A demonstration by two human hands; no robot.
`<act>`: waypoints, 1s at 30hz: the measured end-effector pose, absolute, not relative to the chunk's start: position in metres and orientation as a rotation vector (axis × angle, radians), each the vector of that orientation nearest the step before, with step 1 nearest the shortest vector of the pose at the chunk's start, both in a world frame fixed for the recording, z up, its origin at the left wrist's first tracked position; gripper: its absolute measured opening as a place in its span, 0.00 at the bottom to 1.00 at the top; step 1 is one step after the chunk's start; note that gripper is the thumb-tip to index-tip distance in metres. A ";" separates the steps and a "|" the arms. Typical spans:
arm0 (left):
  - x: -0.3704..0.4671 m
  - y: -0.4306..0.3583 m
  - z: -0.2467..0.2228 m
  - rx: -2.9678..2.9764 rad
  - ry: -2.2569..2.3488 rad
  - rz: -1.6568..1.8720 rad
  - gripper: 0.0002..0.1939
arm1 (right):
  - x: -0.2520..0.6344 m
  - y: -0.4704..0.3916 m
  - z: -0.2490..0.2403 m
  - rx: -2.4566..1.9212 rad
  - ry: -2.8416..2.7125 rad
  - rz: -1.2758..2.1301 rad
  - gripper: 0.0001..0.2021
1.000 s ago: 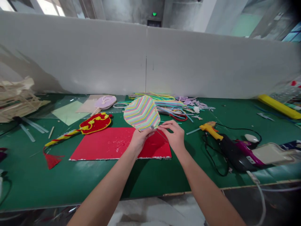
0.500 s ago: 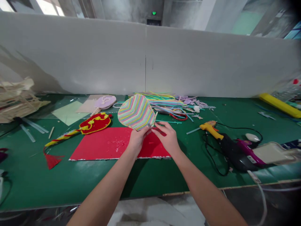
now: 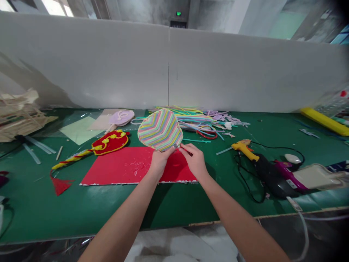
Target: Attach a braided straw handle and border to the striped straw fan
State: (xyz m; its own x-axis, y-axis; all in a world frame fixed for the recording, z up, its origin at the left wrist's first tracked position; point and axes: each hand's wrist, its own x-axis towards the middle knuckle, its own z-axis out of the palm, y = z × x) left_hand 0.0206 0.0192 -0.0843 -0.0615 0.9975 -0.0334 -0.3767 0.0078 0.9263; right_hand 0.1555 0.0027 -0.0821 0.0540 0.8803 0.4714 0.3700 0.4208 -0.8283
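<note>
A round fan face (image 3: 160, 130) covered in zigzag stripes of pastel pipe cleaners is held up over a red board (image 3: 114, 167). My left hand (image 3: 160, 160) grips its lower edge, fingers mostly behind it. At the lower right rim, the thumb and fingertips of my right hand (image 3: 193, 157) are pinched together against the edge; what lies between them is too small to make out. Left of the board lies a finished-looking red fan (image 3: 110, 142) with yellow trim, a twisted handle and a red tassel (image 3: 60, 185).
Behind the fan face is a pile of loose pipe cleaners (image 3: 191, 120). A lilac fan (image 3: 121, 117) and green paper (image 3: 79, 130) lie back left. On the right sits a glue gun (image 3: 261, 167) with its cable. A grey partition (image 3: 109, 65) stands behind the green table (image 3: 68, 218).
The fan face has turned slightly and shifted a little right. A short end that stuck out at its right rim no longer shows. My right fingertips have closed in on the edge.
</note>
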 end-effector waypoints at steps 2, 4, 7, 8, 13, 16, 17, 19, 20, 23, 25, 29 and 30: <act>0.020 0.020 -0.085 0.914 1.010 1.413 0.23 | 0.156 0.004 -0.082 -1.154 -1.524 0.586 0.12; 0.019 0.019 -0.084 0.953 1.033 1.417 0.23 | 0.157 0.005 -0.082 -1.149 -1.516 0.610 0.12; 0.018 0.019 -0.081 1.008 1.066 1.408 0.22 | 0.157 0.005 -0.081 -1.141 -1.482 0.693 0.12; 0.017 0.018 -0.080 1.027 1.073 1.405 0.21 | 0.158 0.004 -0.080 -1.145 -1.464 0.728 0.13; 0.015 0.021 -0.078 1.128 1.071 1.405 0.18 | 0.159 0.004 -0.077 -1.159 -1.395 0.867 0.16; 0.012 0.023 -0.077 1.188 1.056 1.404 0.18 | 0.161 0.003 -0.076 -1.161 -1.363 0.922 0.16; 0.011 0.024 -0.077 1.223 1.045 1.396 0.18 | 0.161 0.003 -0.076 -1.165 -1.353 0.942 0.16; 0.010 0.024 -0.076 1.308 1.021 1.375 0.16 | 0.162 0.003 -0.075 -1.170 -1.340 0.971 0.15; 0.009 0.024 -0.075 1.349 1.013 1.363 0.15 | 0.162 0.003 -0.076 -1.168 -1.339 0.978 0.15; 0.007 0.024 -0.074 1.403 1.021 1.348 0.15 | 0.163 0.004 -0.076 -1.142 -1.344 0.993 0.13; 0.007 0.023 -0.074 1.406 1.039 1.345 0.16 | 0.164 0.004 -0.077 -1.130 -1.341 1.010 0.13; 0.007 0.021 -0.071 1.401 1.057 1.331 0.15 | 0.166 0.005 -0.076 -1.116 -1.320 1.085 0.13; 0.007 0.020 -0.071 1.398 1.058 1.328 0.15 | 0.166 0.006 -0.075 -1.113 -1.316 1.104 0.13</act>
